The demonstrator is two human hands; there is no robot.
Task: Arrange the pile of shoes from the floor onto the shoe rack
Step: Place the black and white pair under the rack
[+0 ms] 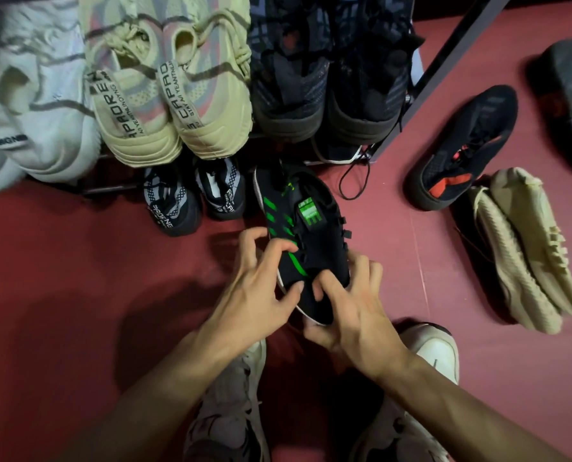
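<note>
Black shoe [306, 241] with green stripes: grasped in my left hand [261, 288] and right hand [351, 305], both grips curled round its toe, near rack [444, 61], above floor [61, 245].

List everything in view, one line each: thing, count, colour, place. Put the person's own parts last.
Knit sneakers: two, white, rack top, far left.
Knit lace-up sneakers: two, beige, rack top, beside the white pair.
Mesh sneakers: two, dark grey-black, rack top, right end.
Patterned sneakers: two, black and white, lower level under the beige pair.
Green-striped sneaker: one, black, held over the floor.
Red-accented sneaker: one, black, floor right of the rack.
Ribbed-sole sneakers: two, beige, on their sides, floor far right.
Dark shoe: one, right edge.
Metal shoe rack: one, black.
Floor: dark red.
Worn sneakers: two, off-white, bottom.
Left hand, right hand: grip the green-striped sneaker.
</note>
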